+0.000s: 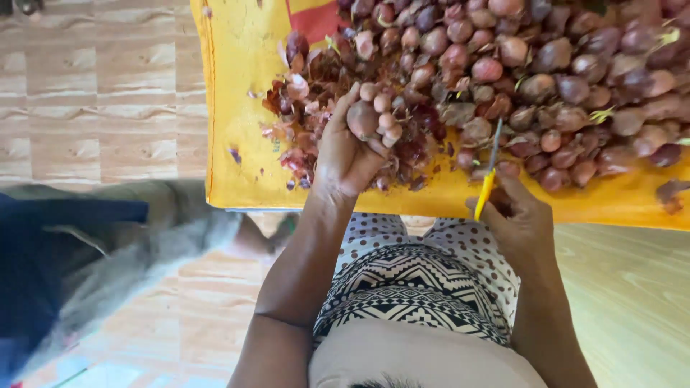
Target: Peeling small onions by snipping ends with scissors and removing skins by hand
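Shallots (pixel 546 79) lie heaped across the yellow sheet (pixel 237 108), within easy reach of both my hands, and I judge the sheet is there to catch the skins and keep the floor (pixel 93 86) clean. My left hand (pixel 345 151) is cupped palm-up at the near edge of the heap, fingers curled around a cluster of peeled bulbs (pixel 374 115); holding several at once probably saves trips back to the pile. My right hand (pixel 521 223) is closed on the yellow handle of a small knife (pixel 490 169), its thin blade pointing up toward the heap, kept ready beside the bulbs. Loose papery skins (pixel 295 136) gather to the left of the cupped hand, apart from the unpeeled mass. The held bulbs look pale pink and smooth, smaller than the dusky, purple-brown ones in the pile, some of which show green sprouts. A patterned cloth (pixel 417 287) covers my lap below the sheet.
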